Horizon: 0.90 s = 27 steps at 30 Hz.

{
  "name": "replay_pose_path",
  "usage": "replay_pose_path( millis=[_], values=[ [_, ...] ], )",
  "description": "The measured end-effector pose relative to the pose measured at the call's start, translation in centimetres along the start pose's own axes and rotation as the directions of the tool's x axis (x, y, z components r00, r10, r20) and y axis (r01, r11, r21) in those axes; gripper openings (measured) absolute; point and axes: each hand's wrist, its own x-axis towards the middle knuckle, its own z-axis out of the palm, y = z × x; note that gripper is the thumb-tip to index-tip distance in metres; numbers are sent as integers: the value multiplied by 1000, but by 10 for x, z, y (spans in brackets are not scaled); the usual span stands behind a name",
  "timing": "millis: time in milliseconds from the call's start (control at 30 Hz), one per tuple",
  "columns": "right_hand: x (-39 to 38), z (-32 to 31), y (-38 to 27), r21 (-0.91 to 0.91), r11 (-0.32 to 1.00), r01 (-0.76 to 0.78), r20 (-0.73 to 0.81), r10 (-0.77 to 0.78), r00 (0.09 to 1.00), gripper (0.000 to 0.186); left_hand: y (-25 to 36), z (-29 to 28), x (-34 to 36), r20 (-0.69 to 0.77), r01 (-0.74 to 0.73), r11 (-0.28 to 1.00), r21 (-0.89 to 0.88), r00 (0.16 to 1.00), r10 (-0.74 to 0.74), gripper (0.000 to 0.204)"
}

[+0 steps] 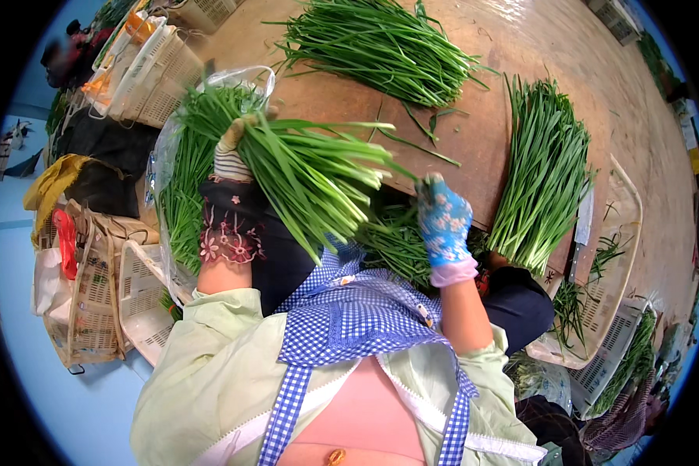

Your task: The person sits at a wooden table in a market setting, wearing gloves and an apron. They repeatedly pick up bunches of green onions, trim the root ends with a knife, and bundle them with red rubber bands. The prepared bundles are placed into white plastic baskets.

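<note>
My left hand (231, 147), in a striped glove, is closed around a thick bunch of garlic chives (311, 175), whose pale stem ends point right and toward me. My right hand (445, 221), in a blue flowered glove, is closed at the fingertips on a single chive leaf (398, 169) that stretches from the bunch. Beneath the hands, loose chive scraps (400, 245) lie around my lap. Under and beside my left hand, more chives (185, 198) fill a clear plastic bag (163, 147).
A heap of chives (380, 54) lies at the far side of the brown board (474, 167), another chive pile (540, 171) at its right. Beside that pile rests a knife (583, 221), near a pale plastic basket (627, 202). White crates (141, 85) stand at far left.
</note>
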Motion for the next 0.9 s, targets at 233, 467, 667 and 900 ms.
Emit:
replay_pose_path(
  millis=[233, 467, 667, 900],
  values=[
    [-44, 5, 29, 28, 999, 18, 582, -30, 812, 25, 23, -58, 12, 58, -26, 997, -68, 998, 30, 29],
    [28, 13, -56, 747, 519, -415, 469, 30, 882, 24, 4, -37, 18, 28, 71, 997, -14, 997, -71, 34],
    [1, -1, -21, 484, 771, -414, 398, 228, 889, 12, 12, -47, 7, 20, -38, 998, -51, 999, 39, 28],
    [16, -23, -55, 683, 727, -69, 139, -37, 990, 25, 5, -66, 19, 142, 59, 993, -103, 989, -44, 35]
  ],
)
